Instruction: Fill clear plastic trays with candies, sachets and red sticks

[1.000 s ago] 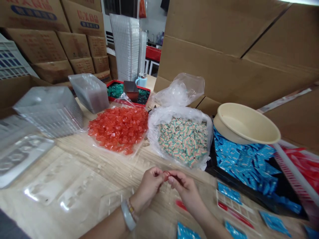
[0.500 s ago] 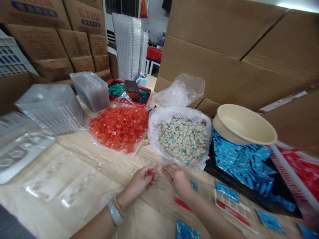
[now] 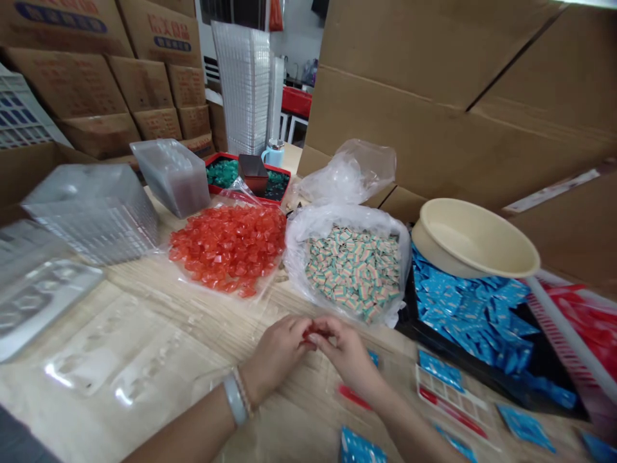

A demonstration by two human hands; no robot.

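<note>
Head view: the bare hands (image 3: 308,341) meet fingertip to fingertip around a small red translucent piece (image 3: 307,335) over the pale wooden table (image 3: 226,321); beyond lie a heap of glossy red pieces (image 3: 231,247) and a bag of striped pieces (image 3: 357,270)

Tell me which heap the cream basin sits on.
The blue heap, in the black tray: the cream basin sits on it, and on neither the red heap nor the striped heap.
</note>
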